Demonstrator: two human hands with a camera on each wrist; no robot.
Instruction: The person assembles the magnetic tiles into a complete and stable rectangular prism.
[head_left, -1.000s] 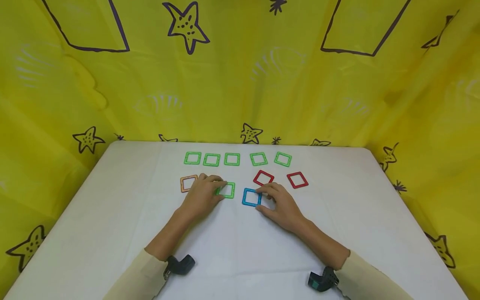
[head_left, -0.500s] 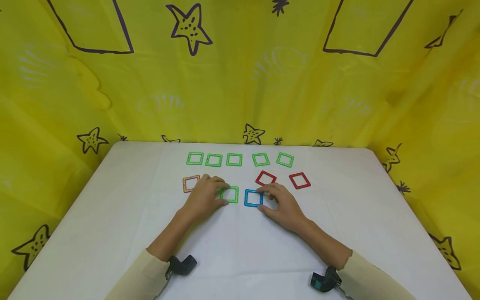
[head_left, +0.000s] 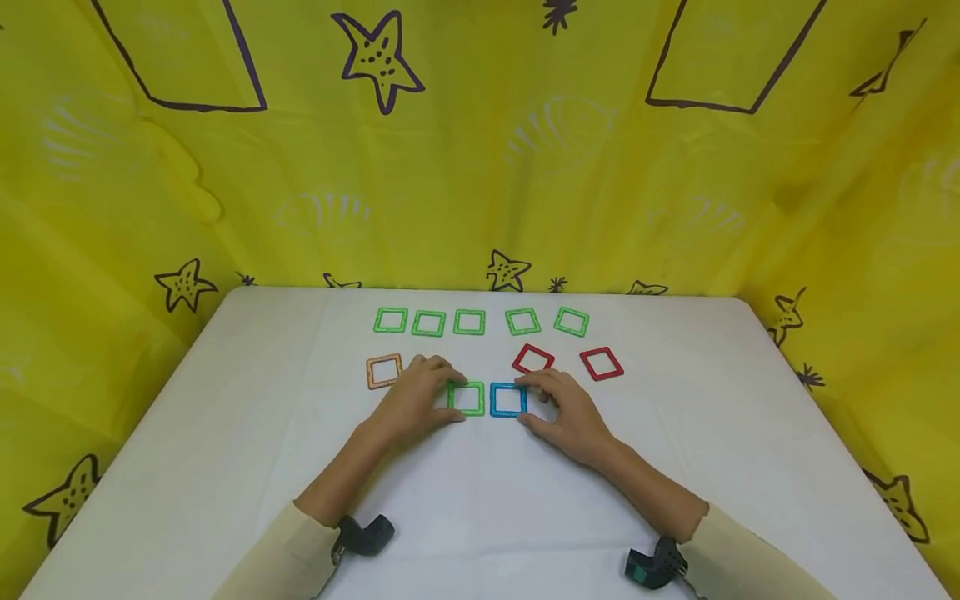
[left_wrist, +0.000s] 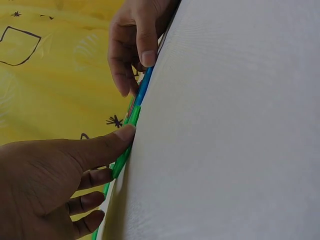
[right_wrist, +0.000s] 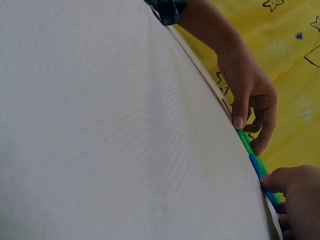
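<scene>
Head view: a green frame lies just beside a blue frame, left hand pinching the green, right hand the blue; keeping both flat on the bench, facing edges parallel, seems wise.

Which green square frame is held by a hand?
The green frame pinched by the left hand, beside the blue frame; the other five green ones lie in the far row, untouched.
</scene>
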